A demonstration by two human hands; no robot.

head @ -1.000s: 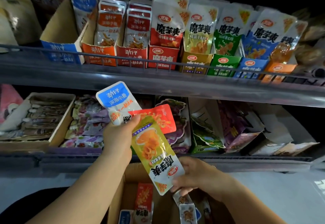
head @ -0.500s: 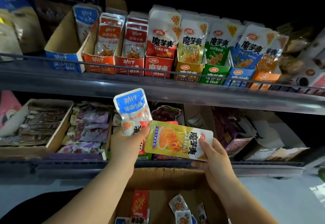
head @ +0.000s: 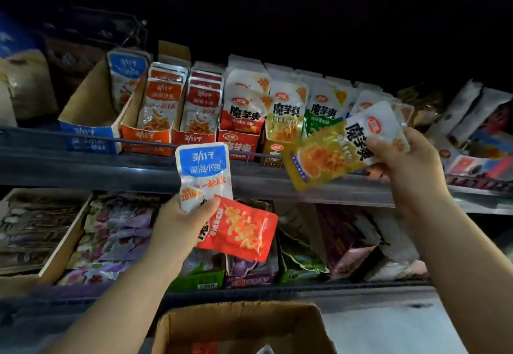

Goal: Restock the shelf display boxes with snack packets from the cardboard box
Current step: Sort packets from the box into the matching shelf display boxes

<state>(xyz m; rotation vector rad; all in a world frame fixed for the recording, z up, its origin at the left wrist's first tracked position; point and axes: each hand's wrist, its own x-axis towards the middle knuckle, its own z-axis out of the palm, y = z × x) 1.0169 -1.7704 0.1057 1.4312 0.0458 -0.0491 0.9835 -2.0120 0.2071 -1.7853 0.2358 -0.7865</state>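
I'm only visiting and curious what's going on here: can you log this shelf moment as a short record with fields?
Left-hand grip: pinches a blue packet and a red packet together
Right-hand grip: holds a yellow packet, tilted, in front of the yellow display box
Upper shelf: row of display boxes with upright packets
Cardboard box: open, below the hands

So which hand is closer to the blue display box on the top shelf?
Left. The left hand, gripping a blue packet and a red packet, sits below and right of the blue display box; the right hand, holding a yellow packet, is much farther right.
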